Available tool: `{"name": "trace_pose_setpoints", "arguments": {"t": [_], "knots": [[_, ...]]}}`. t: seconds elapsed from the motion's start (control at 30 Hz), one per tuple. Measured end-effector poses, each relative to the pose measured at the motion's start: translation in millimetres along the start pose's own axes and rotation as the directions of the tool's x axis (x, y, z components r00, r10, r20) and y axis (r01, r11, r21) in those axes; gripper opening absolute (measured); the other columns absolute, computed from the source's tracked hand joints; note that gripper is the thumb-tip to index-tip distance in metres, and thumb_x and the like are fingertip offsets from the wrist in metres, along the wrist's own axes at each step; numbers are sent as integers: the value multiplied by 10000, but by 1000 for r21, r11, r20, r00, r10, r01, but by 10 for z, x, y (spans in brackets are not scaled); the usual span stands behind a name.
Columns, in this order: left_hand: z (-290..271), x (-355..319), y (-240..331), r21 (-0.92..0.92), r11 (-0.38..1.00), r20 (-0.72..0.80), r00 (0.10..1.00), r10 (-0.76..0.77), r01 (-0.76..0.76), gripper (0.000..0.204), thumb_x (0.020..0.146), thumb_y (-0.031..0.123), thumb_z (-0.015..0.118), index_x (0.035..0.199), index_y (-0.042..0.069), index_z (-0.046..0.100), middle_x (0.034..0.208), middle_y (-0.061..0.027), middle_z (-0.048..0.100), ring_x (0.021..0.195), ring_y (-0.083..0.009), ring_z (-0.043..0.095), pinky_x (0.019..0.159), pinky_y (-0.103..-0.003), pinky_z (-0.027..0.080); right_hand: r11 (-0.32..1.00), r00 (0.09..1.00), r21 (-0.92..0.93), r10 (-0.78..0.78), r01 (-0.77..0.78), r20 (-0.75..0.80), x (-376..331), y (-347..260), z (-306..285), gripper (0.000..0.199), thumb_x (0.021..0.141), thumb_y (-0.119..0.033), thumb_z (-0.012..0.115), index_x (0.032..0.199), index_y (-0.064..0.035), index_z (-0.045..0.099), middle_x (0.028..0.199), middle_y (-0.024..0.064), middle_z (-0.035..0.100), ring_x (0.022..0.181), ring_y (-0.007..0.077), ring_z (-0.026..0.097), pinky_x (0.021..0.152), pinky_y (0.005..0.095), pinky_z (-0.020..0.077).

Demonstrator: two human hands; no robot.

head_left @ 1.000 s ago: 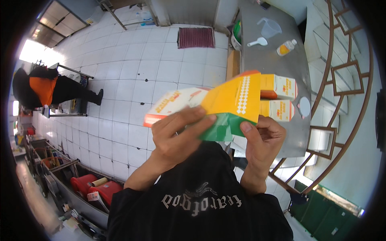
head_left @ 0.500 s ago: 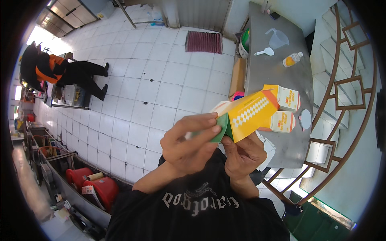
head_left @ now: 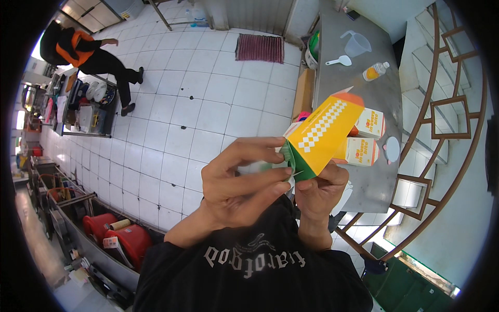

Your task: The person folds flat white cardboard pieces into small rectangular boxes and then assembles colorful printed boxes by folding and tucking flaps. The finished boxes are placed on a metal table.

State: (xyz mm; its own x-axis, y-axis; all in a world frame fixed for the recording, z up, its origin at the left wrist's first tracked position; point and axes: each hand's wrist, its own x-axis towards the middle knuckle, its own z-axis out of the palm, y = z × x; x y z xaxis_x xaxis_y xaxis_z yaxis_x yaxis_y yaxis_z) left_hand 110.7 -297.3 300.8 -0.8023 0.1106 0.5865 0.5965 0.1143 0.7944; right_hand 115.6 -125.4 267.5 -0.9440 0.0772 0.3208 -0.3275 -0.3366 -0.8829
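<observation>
A yellow paperboard box (head_left: 327, 132) with a white diamond pattern, green flaps at its near end and an orange far end is tilted in front of my chest. My left hand (head_left: 234, 182) pinches the green flaps, which are partly folded. Gripping the box low on its other side is my right hand (head_left: 319, 195), its thumb by the green edge. Just beyond, on the grey metal table (head_left: 338, 93), are two similar white, yellow and orange boxes, one (head_left: 372, 122) behind the other (head_left: 362, 152).
A bottle with yellow contents (head_left: 375, 72), a white scoop (head_left: 339, 61), a clear jug (head_left: 357, 44) and a round white disc (head_left: 392, 149) are on the table. Far left, a person (head_left: 88, 49) stands by a loaded cart (head_left: 88, 112). Red containers (head_left: 132, 243) lie lower left.
My left fingers have shifted and the green flaps are bent further in at the box's near end. The box has tipped more upright. The person at far left has stepped and reached out a hand.
</observation>
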Motion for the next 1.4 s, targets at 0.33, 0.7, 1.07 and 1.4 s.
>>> {"name": "trace_pose_setpoints", "arguments": {"t": [0.33, 0.7, 1.07, 1.4], "knots": [[12, -49, -178, 78, 997, -142, 990, -11, 22, 210, 719, -26, 898, 890, -2, 777, 1274, -281, 638, 1167, -398, 686, 967, -470, 605, 962, 974, 151, 220, -227, 56, -68, 37, 94, 231, 862, 6, 793, 1083, 61, 756, 984, 164, 770, 922, 202, 715, 818, 310, 533], [-401, -403, -525, -601, 794, -246, 925, -289, 89, 256, 761, -101, 820, 774, 26, 599, 1346, -329, 608, 1228, -381, 662, 1014, -453, 577, 787, 975, -610, -197, 93, -105, 265, 57, 159, 232, 796, -50, 863, 987, 16, 750, 869, 105, 743, 762, 203, 681, 732, 277, 514], [0, -412, -132, -422, 895, -410, 850, -330, 145, 193, 855, -65, 797, 1005, -4, 692, 1028, -109, 693, 1010, -206, 695, 863, -317, 541, 604, 802, -545, -537, 582, 261, 197, 200, 316, 311, 697, 72, 729, 988, -7, 805, 926, 120, 747, 830, 287, 719, 739, 340, 589], [-157, -379, -13, 68, 984, -302, 944, -136, 164, 305, 886, -133, 676, 1187, -93, 708, 1176, -203, 739, 1050, -242, 719, 886, -330, 551, 965, 959, -94, -226, 244, 171, 13, 120, 421, 212, 893, -25, 750, 1091, 53, 744, 1142, 214, 712, 1045, 304, 671, 856, 381, 570]]}}
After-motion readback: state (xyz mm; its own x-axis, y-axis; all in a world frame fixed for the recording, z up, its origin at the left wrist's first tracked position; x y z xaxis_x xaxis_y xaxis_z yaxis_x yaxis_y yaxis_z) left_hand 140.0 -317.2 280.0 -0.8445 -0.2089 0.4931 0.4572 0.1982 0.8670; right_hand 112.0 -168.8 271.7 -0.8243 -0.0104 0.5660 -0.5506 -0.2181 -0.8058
